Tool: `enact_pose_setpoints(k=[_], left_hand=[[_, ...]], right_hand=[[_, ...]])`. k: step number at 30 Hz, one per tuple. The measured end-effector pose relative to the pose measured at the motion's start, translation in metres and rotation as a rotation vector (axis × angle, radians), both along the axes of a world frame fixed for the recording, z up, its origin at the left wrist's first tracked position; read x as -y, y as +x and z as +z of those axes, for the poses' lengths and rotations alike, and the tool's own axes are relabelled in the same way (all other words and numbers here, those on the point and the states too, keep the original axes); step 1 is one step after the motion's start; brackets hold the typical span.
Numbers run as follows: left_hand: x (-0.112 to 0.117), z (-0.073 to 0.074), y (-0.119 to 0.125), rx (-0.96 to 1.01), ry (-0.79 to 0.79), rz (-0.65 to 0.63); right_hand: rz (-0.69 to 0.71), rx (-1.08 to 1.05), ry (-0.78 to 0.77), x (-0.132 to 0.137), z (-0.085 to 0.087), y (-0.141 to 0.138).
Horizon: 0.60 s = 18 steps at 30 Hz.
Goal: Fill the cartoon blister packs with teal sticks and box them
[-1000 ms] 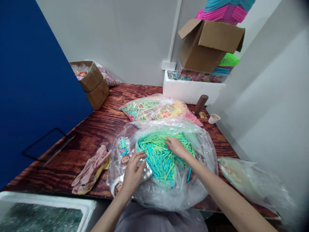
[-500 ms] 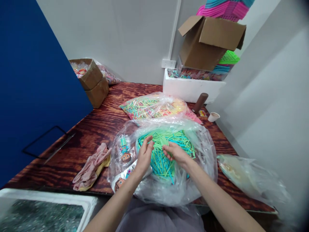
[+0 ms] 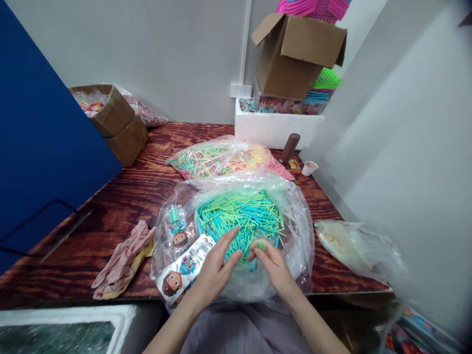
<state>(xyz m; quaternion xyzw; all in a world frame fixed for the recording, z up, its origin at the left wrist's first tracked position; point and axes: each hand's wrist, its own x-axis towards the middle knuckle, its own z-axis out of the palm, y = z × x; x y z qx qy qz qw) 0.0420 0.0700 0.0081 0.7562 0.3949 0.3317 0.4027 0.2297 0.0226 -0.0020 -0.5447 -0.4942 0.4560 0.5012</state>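
A clear plastic bag [image 3: 298,221] lies open on the wooden table [image 3: 140,196] and holds a heap of green and blue sticks [image 3: 239,214]. My right hand [image 3: 271,263] is at the near edge of the heap, closed on a small bundle of green sticks. My left hand [image 3: 217,268] is beside it, fingers stretched out towards the bundle and touching the sticks. A flat clear packet with a cartoon face [image 3: 182,270] lies just left of my left hand, and a second such packet [image 3: 176,227] lies behind it.
A second bag of mixed coloured sticks [image 3: 221,160] lies further back. A pink cloth [image 3: 123,258] is at the left, a crumpled bag [image 3: 350,246] at the right. Cardboard boxes [image 3: 118,123], a white foam box [image 3: 276,130], a brown cylinder [image 3: 288,148] and a paper cup [image 3: 309,168] stand at the back.
Both hands have drawn back from the middle of the heap to its near edge. My right hand now grips a small bundle of sticks. The view has shifted right and down.
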Motion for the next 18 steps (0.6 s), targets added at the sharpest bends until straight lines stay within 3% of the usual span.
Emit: enact_pose_setpoints(k=[2, 4, 8, 13, 18], left_hand=[[0.005, -0.010, -0.020, -0.069, 0.082, 0.180], [0.005, -0.024, -0.042, -0.160, 0.195, 0.332], [-0.003, -0.048, -0.074, -0.410, 0.372, 0.460], [-0.012, -0.056, -0.081, -0.635, 0.369, 0.411], [-0.015, -0.057, -0.079, -0.620, 0.368, 0.395]], right_hand=[[-0.279, 0.113, 0.058, 0.018, -0.016, 0.015], [-0.415, 0.197, 0.015, 0.032, -0.036, 0.028], [-0.411, 0.230, -0.009, 0.040, -0.060, 0.038], [-0.395, 0.236, 0.020, 0.039, -0.037, 0.029], [-0.307, 0.176, 0.080, 0.041, -0.011, 0.004]])
